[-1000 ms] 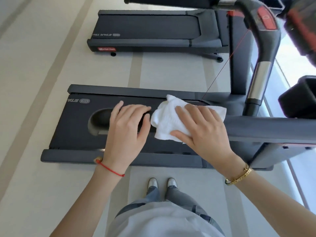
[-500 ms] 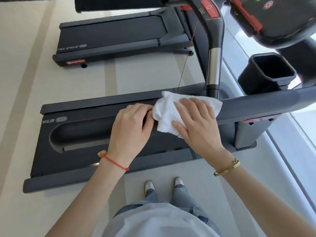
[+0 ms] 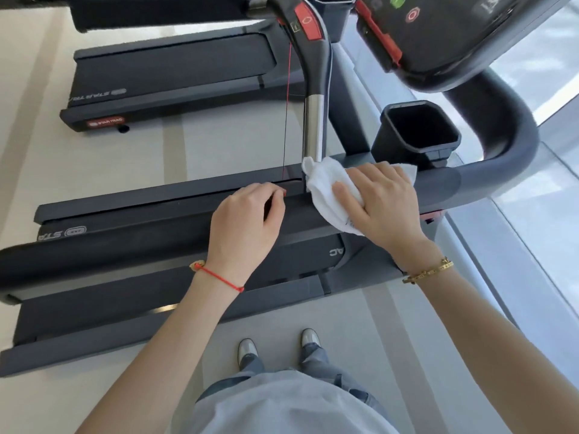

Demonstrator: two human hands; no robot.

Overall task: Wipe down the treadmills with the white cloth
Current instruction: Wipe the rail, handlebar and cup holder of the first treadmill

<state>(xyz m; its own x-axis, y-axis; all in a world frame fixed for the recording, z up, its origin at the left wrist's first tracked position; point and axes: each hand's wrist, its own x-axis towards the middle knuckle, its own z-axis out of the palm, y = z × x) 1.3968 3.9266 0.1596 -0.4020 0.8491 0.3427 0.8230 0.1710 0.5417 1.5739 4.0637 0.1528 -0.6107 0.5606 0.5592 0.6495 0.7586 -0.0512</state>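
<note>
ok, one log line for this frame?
phase: wiping handrail | right hand: presses white cloth on handrail | left hand: curled, on rail
</note>
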